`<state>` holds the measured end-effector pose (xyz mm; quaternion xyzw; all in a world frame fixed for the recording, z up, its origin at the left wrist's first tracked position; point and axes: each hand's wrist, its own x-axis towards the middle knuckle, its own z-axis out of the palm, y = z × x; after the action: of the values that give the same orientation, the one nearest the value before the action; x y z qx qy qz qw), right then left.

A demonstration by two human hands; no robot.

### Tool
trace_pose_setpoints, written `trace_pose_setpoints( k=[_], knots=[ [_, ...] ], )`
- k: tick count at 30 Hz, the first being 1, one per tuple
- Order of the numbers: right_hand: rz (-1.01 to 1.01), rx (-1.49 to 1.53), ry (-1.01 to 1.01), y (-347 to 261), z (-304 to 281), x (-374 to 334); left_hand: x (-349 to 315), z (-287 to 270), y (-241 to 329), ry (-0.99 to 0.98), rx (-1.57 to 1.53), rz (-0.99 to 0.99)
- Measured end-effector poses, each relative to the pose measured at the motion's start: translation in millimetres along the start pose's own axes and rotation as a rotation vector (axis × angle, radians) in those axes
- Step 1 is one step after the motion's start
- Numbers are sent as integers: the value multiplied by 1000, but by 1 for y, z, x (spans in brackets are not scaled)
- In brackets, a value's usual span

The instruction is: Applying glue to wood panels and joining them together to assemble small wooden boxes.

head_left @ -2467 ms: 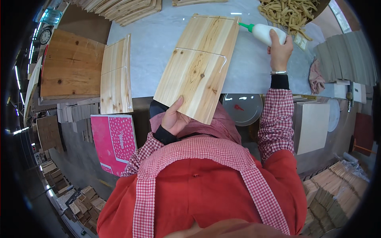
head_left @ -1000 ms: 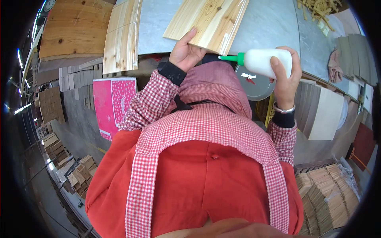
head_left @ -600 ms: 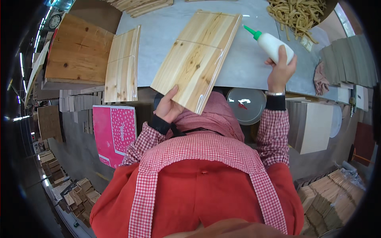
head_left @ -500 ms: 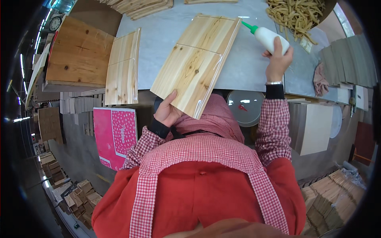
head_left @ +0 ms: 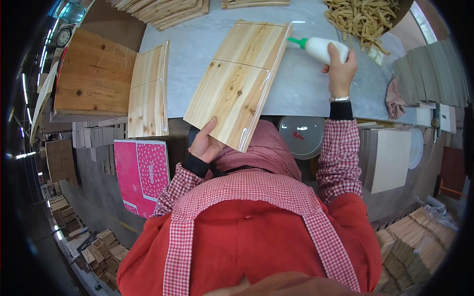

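Observation:
A light, knotty wooden board [head_left: 232, 86] is held at a tilt over the table's front edge. My left hand [head_left: 205, 144] grips its near end, the thumb on top and the fingers underneath. A line of white glue runs along the board's right edge, and a groove crosses its face. In my right hand [head_left: 341, 69] is a white glue bottle [head_left: 317, 48] with a green nozzle, lying nearly level. The nozzle tip is close to the board's far right edge; whether it touches, I cannot tell.
A second grooved board [head_left: 149, 91] overhangs the table edge at left, beside a brown wooden box [head_left: 94, 74]. More boards [head_left: 170, 14] lie at the back. Yellowish strips [head_left: 363, 19] are heaped back right, near a pink rag [head_left: 395, 98]. A pink carton [head_left: 140, 175] stands lower left.
My right hand has turned the glue bottle more level, its nozzle now lower along the board's edge. The whole scene has shifted slightly; my left hand keeps its hold on the board.

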<state>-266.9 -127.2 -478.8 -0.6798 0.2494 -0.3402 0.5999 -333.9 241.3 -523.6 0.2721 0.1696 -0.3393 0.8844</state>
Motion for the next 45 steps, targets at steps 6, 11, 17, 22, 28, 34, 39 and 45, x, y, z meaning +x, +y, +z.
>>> trace_pose_setpoints(
  k=[6, 11, 17, 22, 28, 34, 39, 45],
  knots=[
    [-18, 382, 283, 6, -34, -20, 10, -2, 0, 9, -7, 94],
    [-187, -139, 671, 53, -92, 5, 18, -14, 0, -31, -12, 105],
    [-199, -618, 654, 76, -120, 35, 19, -8, 4, -49, -41, 66],
    [-179, -801, 453, 78, -143, 80, 21, -2, 5, -77, -81, 29],
    [296, -1328, 250, 13, -181, 105, 22, -13, 7, -63, -115, 73],
    [149, -1731, -90, 22, -195, 87, 25, 0, 4, -101, -176, 93],
    [-38, -1668, -102, -30, -173, 108, 0, 4, 17, -216, -242, 107],
    [-1494, -806, -17, -271, 61, 49, -22, 3, 28, -221, -295, 199]
  ],
)
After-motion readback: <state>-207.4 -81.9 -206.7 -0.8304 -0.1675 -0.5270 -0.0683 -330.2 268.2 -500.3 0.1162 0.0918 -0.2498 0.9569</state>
